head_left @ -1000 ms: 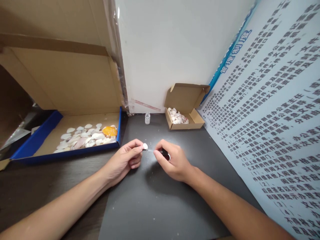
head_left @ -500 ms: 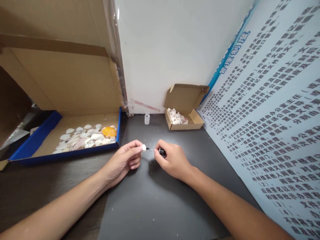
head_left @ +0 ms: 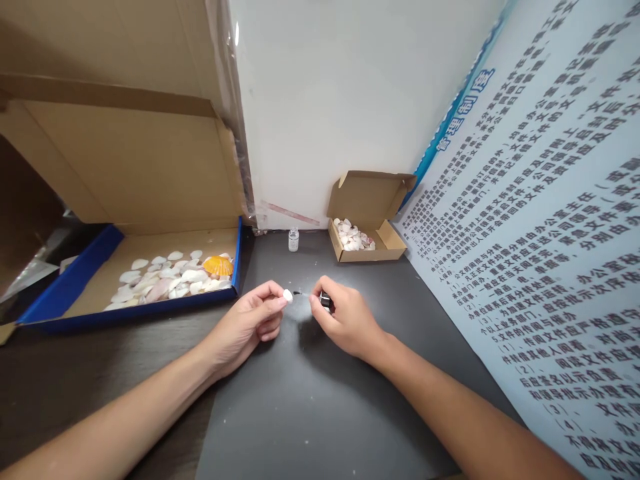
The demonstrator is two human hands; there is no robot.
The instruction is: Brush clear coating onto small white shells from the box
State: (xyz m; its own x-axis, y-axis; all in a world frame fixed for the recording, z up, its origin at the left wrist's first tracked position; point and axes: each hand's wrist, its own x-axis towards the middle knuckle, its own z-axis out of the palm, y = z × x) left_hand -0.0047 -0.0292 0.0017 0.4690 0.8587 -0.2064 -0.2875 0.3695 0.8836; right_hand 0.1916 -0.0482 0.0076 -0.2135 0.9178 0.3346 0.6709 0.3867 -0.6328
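Note:
A small white shell point(head_left: 288, 296) is pinched between the thumb and forefinger of my left hand point(head_left: 260, 312). In my right hand point(head_left: 345, 315) is a small brush with a black cap for a handle point(head_left: 326, 301). Its thin clear stem and dark bristle tip point left toward the shell, with a narrow gap between tip and shell. Behind both hands a little clear glass bottle point(head_left: 293, 239) with a white label stands upright without a cap.
At the left lies an open blue-edged cardboard box point(head_left: 150, 237) with many white shells point(head_left: 175, 275) and an orange scallop shell point(head_left: 219, 265). A smaller open carton point(head_left: 370, 255) at the back right holds more shells point(head_left: 354, 237). A printed board point(head_left: 525, 220) leans along the right.
The brush in my right hand has drawn back slightly to the right, so its tip is now apart from the shell. My left hand holds the shell in nearly the same place.

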